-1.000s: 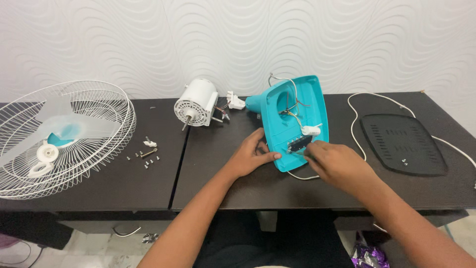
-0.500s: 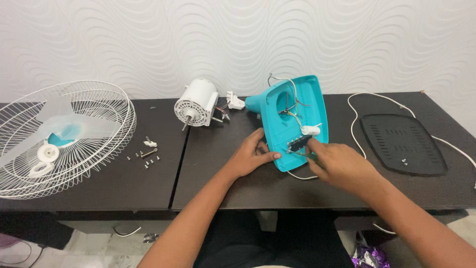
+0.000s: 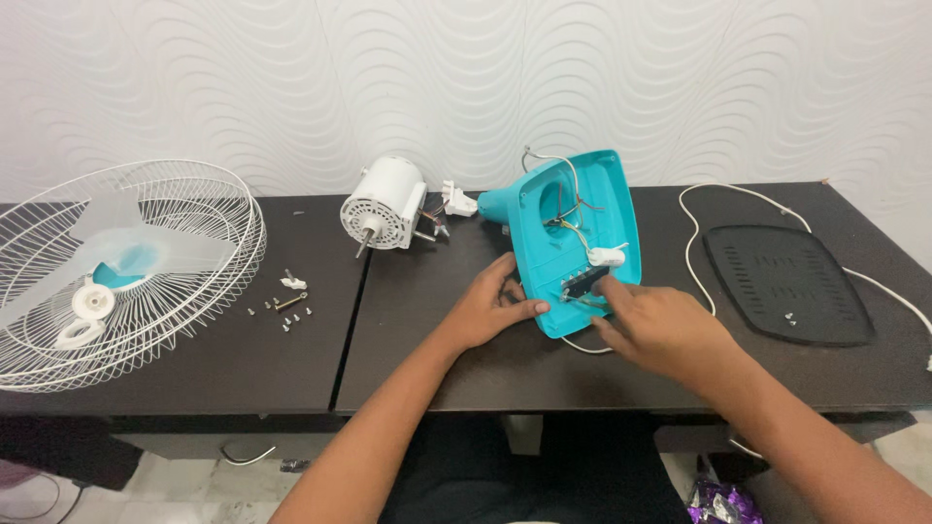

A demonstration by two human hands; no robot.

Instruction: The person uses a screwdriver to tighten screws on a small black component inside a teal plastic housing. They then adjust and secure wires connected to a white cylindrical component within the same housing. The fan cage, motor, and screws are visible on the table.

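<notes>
Head view shows the turquoise fan base housing (image 3: 573,243) lying open side up on the dark worktop (image 3: 437,340), near its middle. Left hand (image 3: 490,311) braces the housing's lower left edge, fingers curled against it, thumb along the rim. Right hand (image 3: 660,330) reaches in with fingertips pinched at the small black switch block (image 3: 585,282); whether they actually grip it I cannot tell. Steady pressure from the left hand, I judge, keeps the shell from sliding while the fingers work among the thin wires (image 3: 568,209). A crumpled purple foil wrapper (image 3: 718,505) lies on the floor, lower right
</notes>
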